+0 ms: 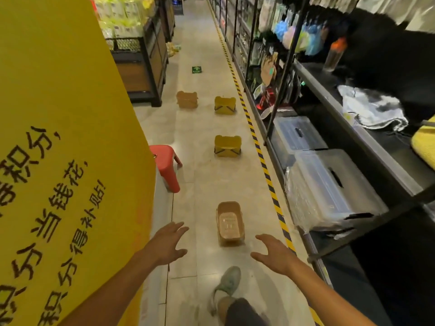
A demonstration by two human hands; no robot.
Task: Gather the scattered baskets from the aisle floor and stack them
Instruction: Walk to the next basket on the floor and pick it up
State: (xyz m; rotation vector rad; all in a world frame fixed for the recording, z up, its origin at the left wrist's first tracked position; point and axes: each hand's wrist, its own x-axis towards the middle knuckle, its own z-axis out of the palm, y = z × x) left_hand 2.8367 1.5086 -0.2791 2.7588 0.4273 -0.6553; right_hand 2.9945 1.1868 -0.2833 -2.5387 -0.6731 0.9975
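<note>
Four baskets lie apart; both hands, left (168, 243) and right (273, 254), spread wide and empty, flank the nearest basket (229, 223). Its low rim could slip from a hasty grab.

Pale tiled floor (207, 128) is running down a narrow shop aisle, yellow-and-black tape (260, 156) edging its right side. Dark shelving (353, 118) is lining the right; a yellow sign (58, 137) is looming left beside a red stool (167, 163).
</note>
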